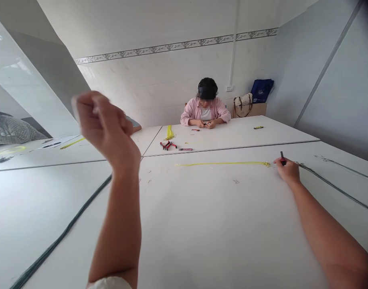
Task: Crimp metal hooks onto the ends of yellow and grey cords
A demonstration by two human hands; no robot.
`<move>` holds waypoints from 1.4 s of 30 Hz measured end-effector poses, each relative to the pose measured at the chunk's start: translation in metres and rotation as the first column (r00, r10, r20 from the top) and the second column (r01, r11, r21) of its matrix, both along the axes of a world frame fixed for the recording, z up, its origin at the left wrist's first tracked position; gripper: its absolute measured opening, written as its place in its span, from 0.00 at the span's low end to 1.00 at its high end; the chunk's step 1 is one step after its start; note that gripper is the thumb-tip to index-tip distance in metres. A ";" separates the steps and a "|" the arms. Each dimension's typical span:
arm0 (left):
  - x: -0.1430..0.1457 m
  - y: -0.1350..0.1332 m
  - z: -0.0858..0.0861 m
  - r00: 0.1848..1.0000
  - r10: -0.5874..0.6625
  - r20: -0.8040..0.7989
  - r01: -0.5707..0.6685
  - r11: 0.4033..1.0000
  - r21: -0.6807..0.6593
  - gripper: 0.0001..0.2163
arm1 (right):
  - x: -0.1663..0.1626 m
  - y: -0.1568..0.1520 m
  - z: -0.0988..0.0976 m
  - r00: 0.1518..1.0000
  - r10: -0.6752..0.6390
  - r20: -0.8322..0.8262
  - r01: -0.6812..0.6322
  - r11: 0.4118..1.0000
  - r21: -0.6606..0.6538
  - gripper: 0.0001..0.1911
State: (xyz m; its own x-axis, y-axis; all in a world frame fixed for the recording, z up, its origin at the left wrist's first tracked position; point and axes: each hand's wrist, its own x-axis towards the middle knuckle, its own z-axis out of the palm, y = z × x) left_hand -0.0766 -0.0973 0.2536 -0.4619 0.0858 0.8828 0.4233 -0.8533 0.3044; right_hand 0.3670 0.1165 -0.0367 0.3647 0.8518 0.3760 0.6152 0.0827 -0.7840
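The raised left hand (104, 130), curled loosely, hangs above a long white tabletop (202, 224). The right hand (288, 170) pinches a slim black tool (282, 157) just beside the end of a straight yellow cord (220, 163). Across the table sits a person in a pink jacket (205, 112), near red-handled pliers (168, 145).

White joined tables (199, 224) with a yellow strand (223, 164), apparently wire, and red-handled pliers (167, 145).

Yellow cord (223, 163), dark cable (331, 184) flank right hand (288, 170), obstructing sideways passage.
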 end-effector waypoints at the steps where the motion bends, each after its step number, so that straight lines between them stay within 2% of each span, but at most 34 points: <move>1: 0.012 0.000 -0.012 0.996 -0.042 -0.081 0.037 0.997 -0.067 0.09 | -0.001 0.001 -0.001 1.000 -0.016 0.024 0.015 1.000 0.024 0.08; 3: 0.032 0.002 -0.036 0.951 -0.153 -0.268 0.076 0.958 -0.277 0.07 | -0.004 0.003 -0.004 0.996 -0.055 0.066 0.049 0.995 0.084 0.08; 4: 0.039 0.004 -0.046 0.909 -0.213 -0.357 0.062 0.918 -0.391 0.06 | -0.005 0.004 -0.005 0.994 -0.068 0.087 0.058 0.992 0.116 0.08; 5: 0.044 0.005 -0.054 0.855 -0.276 -0.438 0.022 0.865 -0.501 0.05 | -0.006 0.005 -0.006 0.991 -0.076 0.106 0.060 0.987 0.148 0.08; 7: 0.048 0.008 -0.067 0.748 -0.364 -0.555 -0.101 0.764 -0.637 0.04 | -0.008 0.005 -0.008 0.986 -0.078 0.144 0.047 0.977 0.207 0.09; 9: 0.049 0.012 -0.074 0.677 -0.403 -0.616 -0.212 0.694 -0.688 0.04 | -0.010 0.003 -0.007 0.982 -0.074 0.175 0.026 0.965 0.260 0.10; 13: 0.048 0.019 -0.081 0.636 -0.421 -0.646 -0.328 0.610 -0.721 0.05 | -0.022 -0.004 0.004 0.974 -0.021 0.224 -0.062 0.933 0.356 0.11; 16: 0.050 0.024 -0.085 0.624 -0.409 -0.665 -0.373 0.592 -0.714 0.06 | -0.044 -0.010 0.025 0.948 0.124 0.292 -0.238 0.887 0.396 0.10; 19: 0.054 0.026 -0.089 0.615 -0.388 -0.687 -0.399 0.598 -0.695 0.07 | -0.079 -0.023 0.056 0.880 0.302 0.366 -0.440 0.809 0.390 0.10; 23: 0.056 0.026 -0.091 0.616 -0.355 -0.703 -0.426 0.600 -0.677 0.07 | -0.132 -0.067 0.105 0.793 0.470 0.386 -0.597 0.727 0.341 0.13; 25: 0.057 0.025 -0.091 0.629 -0.341 -0.699 -0.421 0.606 -0.675 0.06 | -0.152 -0.097 0.128 0.717 0.664 0.211 -0.696 0.666 0.270 0.14; 27: 0.058 0.023 -0.090 0.639 -0.340 -0.690 -0.412 0.606 -0.680 0.06 | -0.166 -0.124 0.146 0.611 0.789 0.062 -0.778 0.585 0.229 0.14; 29: 0.062 0.021 -0.089 0.646 -0.351 -0.678 -0.398 0.602 -0.692 0.05 | -0.174 -0.144 0.158 0.566 0.824 -0.028 -0.803 0.559 0.206 0.12; 33: 0.071 0.016 -0.090 0.659 -0.382 -0.648 -0.359 0.597 -0.718 0.04 | -0.179 -0.160 0.164 0.592 0.806 0.007 -0.786 0.576 0.224 0.09; 36: 0.074 0.012 -0.086 0.672 -0.449 -0.589 -0.336 0.524 -0.782 0.06 | -0.177 -0.158 0.164 0.620 0.782 0.057 -0.762 0.584 0.279 0.10; 38: 0.070 0.009 -0.081 0.600 -0.610 -0.518 -0.301 0.428 -0.852 0.10 | -0.172 -0.154 0.164 0.665 0.742 0.084 -0.719 0.606 0.339 0.10; 40: 0.061 0.007 -0.074 0.411 -0.824 -0.391 -0.243 0.314 -0.918 0.14 | -0.165 -0.147 0.166 0.730 0.678 0.086 -0.647 0.646 0.405 0.10; 42: 0.048 0.004 -0.067 0.196 -0.954 -0.228 -0.120 0.208 -0.971 0.16 | -0.156 -0.138 0.168 0.785 0.619 0.023 -0.567 0.702 0.431 0.10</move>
State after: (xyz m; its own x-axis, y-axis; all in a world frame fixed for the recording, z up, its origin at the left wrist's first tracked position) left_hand -0.0288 -0.0932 0.1862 0.7586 0.6501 -0.0431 0.4816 -0.5150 0.7091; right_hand 0.2112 -0.0220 0.1309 -0.1024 0.6917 0.7149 0.2394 0.7147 -0.6572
